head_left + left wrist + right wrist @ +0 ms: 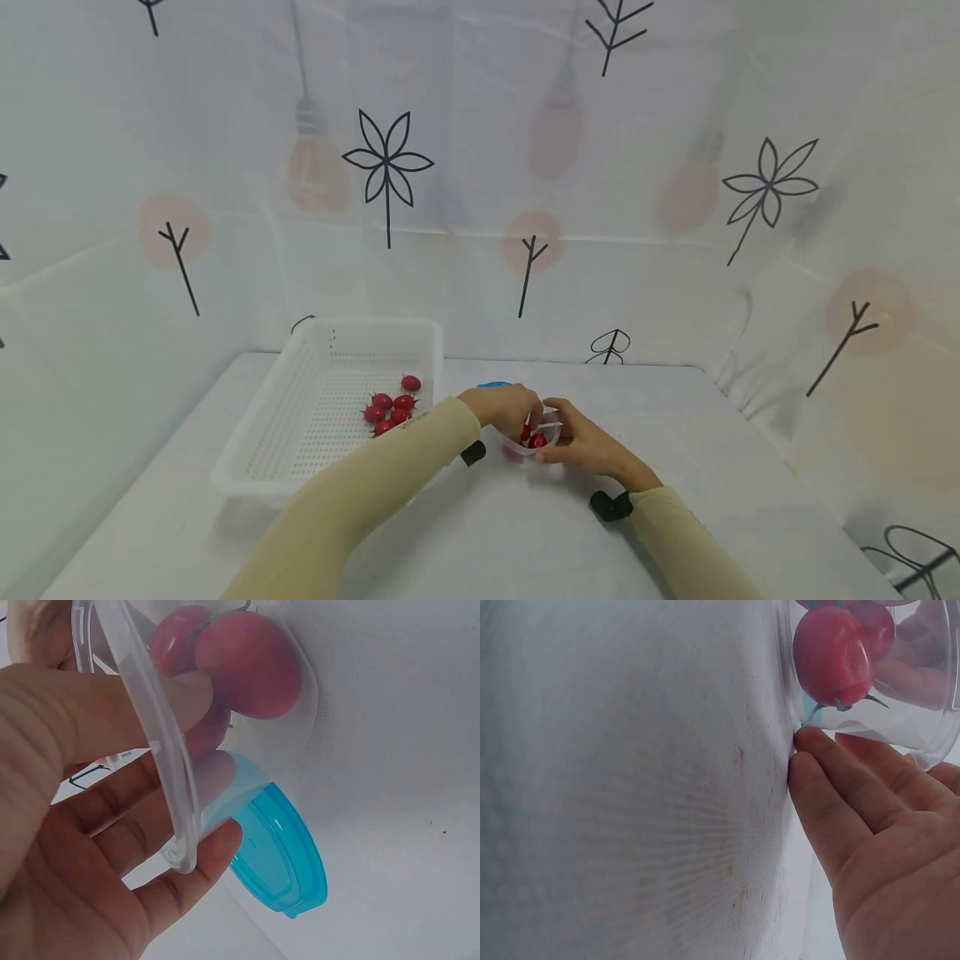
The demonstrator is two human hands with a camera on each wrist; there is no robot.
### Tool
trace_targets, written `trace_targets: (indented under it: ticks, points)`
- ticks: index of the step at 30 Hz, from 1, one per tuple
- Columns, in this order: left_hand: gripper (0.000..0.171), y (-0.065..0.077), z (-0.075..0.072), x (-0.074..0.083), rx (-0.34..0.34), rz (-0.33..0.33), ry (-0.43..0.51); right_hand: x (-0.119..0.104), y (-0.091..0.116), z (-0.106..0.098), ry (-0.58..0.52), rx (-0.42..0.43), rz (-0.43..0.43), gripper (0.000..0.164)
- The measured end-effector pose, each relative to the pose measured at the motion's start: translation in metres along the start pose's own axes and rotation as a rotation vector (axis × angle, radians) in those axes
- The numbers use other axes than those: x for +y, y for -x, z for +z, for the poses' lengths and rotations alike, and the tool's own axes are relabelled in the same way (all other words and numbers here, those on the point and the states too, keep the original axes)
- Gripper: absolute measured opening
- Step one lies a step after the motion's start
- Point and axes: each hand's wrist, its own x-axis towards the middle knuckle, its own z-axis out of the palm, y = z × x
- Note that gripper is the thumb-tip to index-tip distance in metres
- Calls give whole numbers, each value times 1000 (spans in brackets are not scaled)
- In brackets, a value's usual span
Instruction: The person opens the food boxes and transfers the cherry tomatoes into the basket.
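Observation:
A small clear plastic container (557, 435) with red cherry tomatoes inside stands on the table in the head view. My left hand (510, 408) reaches over its rim from the left. In the left wrist view its thumb and fingers pinch a cherry tomato (206, 736), partly hidden by the thumb, beside another cherry tomato (251, 664). My right hand (588, 448) holds the container from the right, fingers at the far side and thumb at the near side. Its lower fingertips (810, 742) touch the tabletop by the container's base.
A white perforated basket (258, 417) on the left holds several cherry tomatoes (382, 401), partly hidden by my left sleeve. Behind the container lies a blue lid (277, 851). A printed white cloth (465, 167) hangs behind the white table (480, 542).

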Motion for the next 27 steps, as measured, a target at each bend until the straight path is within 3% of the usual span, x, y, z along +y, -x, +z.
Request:
trace_targets:
  ticks: [14, 27]
  points:
    - [20, 2, -1, -2, 8, 4, 27, -1, 1, 0, 1, -3, -4, 87]
    - [20, 10, -14, -11, 65, 73, 167, -1, 0, 1, 14, -1, 4, 89]
